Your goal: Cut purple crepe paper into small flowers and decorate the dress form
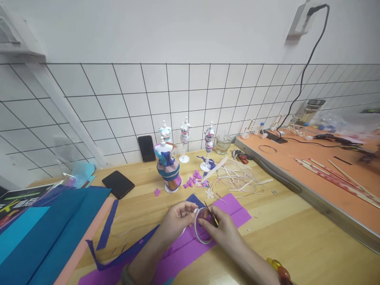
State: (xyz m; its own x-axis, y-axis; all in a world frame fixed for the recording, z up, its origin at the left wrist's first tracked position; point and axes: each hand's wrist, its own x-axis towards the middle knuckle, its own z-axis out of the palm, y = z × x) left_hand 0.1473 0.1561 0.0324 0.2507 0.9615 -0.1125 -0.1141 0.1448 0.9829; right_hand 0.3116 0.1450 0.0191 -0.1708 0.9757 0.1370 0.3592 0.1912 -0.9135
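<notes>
My left hand [178,217] is closed, its fingertips pinching the white edge of a thin roll of tape [203,240]. A loose pale strip shows just under that hand. In my right hand [224,227] is a small pair of scissors [213,217], dark blades pointing up and left; the fingers of this hand also touch the tape roll. Below both hands lies purple crepe paper [237,209], with a dark blue piece [194,200] partly behind them. Beyond stands a mini dress form [168,164] wrapped in blue, mauve and brown paper.
Several smaller dress forms [184,132] stand by the tiled wall. Purple scraps [194,179] and tangled pale strips [243,178] lie behind my hands. Two phones [118,184] and stacked coloured paper [59,221] are left. A glass [223,143] sits near the raised orange board [332,170].
</notes>
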